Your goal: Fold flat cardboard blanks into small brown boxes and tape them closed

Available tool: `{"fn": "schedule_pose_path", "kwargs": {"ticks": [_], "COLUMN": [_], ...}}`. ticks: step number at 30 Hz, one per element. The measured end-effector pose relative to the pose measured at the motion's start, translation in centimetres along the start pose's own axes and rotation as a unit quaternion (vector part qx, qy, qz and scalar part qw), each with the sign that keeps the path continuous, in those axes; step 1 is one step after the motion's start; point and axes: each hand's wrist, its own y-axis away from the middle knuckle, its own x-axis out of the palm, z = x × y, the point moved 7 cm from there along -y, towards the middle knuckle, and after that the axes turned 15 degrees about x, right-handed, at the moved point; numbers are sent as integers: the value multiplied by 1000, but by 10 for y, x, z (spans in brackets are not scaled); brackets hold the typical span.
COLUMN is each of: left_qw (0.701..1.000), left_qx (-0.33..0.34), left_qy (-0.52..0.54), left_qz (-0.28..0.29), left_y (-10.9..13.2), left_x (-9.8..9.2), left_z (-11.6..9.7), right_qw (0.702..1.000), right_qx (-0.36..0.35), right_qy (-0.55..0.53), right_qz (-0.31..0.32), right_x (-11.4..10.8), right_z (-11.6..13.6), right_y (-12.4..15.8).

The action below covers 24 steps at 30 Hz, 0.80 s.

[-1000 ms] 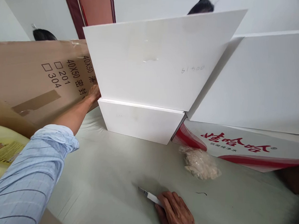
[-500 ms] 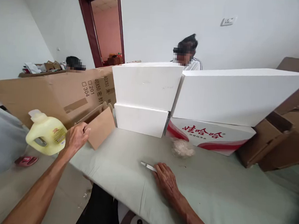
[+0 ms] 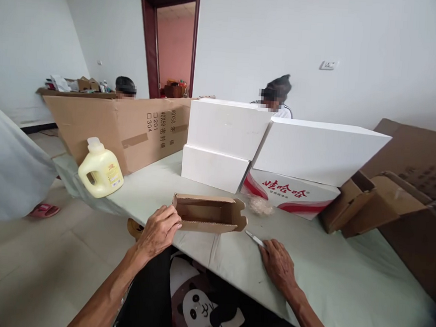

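Note:
My left hand (image 3: 160,230) is closed on the left end of a small brown cardboard box (image 3: 206,227). The box lies lengthwise near the table's front edge, its long side open upward and a notched flap sticking out at the right. To the right of it, my right hand (image 3: 278,262) rests on the table, closed around a slim white utility knife (image 3: 254,239). The knife's tip points left toward the box's flap, apart from it. The part inside my palm is hidden.
White boxes (image 3: 224,129) and a red-and-white carton (image 3: 290,194) stand stacked behind. A crumpled clear plastic clump (image 3: 260,206) lies before them. A yellow jug (image 3: 101,170) stands at the table's left edge, near a large carton (image 3: 149,129). Folded cardboard (image 3: 383,205) leans right. Two people sit beyond.
My left hand has brought the small box from beside the jug to the middle front, turning its open side up. My right hand still holds the knife; the view has shifted.

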Motion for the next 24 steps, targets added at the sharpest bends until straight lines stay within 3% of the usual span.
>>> {"fn": "schedule_pose_path", "kwargs": {"ticks": [7, 11, 15, 18, 21, 24], "left_qw": [997, 995, 993, 991, 989, 987], "left_qx": [-25, -25, -25, -23, -32, -32], "left_qy": [73, 90, 115, 129, 144, 159], "left_qz": [-20, -27, -31, -33, -24, -6], "left_y": [13, 23, 30, 32, 30, 22], "left_x": [-5, -6, -7, -9, -9, -6], "left_z": [-8, 2, 14, 18, 23, 28], "right_qw": [998, 995, 958, 932, 916, 906], "right_qx": [58, 55, 70, 68, 73, 110], "right_qy": [-30, -81, -274, -346, -379, -391], "right_qz": [16, 22, 55, 83, 109, 118], "right_x": [-35, -53, -77, -93, -97, -93], "right_z": [14, 48, 101, 135, 153, 154], "right_y": [5, -1, -10, -17, -26, -36]}}
